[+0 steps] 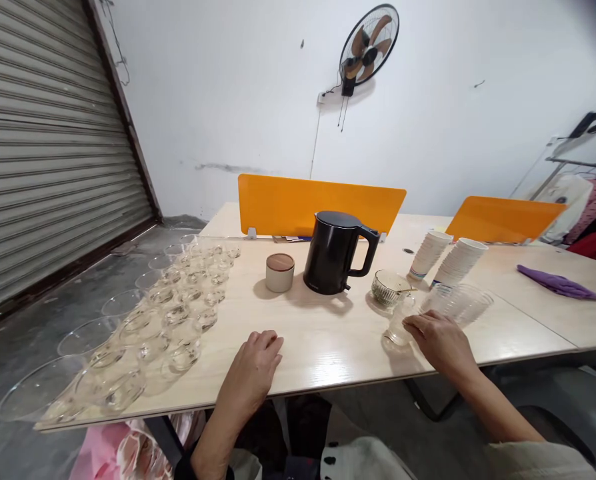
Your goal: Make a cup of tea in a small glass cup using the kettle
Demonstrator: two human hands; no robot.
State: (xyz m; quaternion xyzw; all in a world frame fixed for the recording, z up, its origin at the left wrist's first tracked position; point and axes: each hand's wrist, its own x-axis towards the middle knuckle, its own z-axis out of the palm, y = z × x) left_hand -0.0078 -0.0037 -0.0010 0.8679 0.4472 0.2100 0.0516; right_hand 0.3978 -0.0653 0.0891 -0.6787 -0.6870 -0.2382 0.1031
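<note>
My left hand (255,365) rests on the wooden table (323,347) near its front edge, fingers curled loosely under, holding nothing. My right hand (441,340) lies at the right, its fingers wrapped on a small clear plastic cup (397,327) standing on the table. Just behind that cup sits a ribbed glass bowl (388,288). A stack of clear plastic cups (461,303) lies on its side beside my right hand. A black electric kettle (335,253) stands at the table's middle, with a grey jar with a wooden lid (280,272) to its left.
Several clear glass cups and bowls (153,333) cover the table's left part. Two stacks of paper cups (445,260) lie behind the right hand. Orange dividers (318,203) stand at the back. A purple cloth (558,283) lies far right. A wall fan (369,45) hangs above.
</note>
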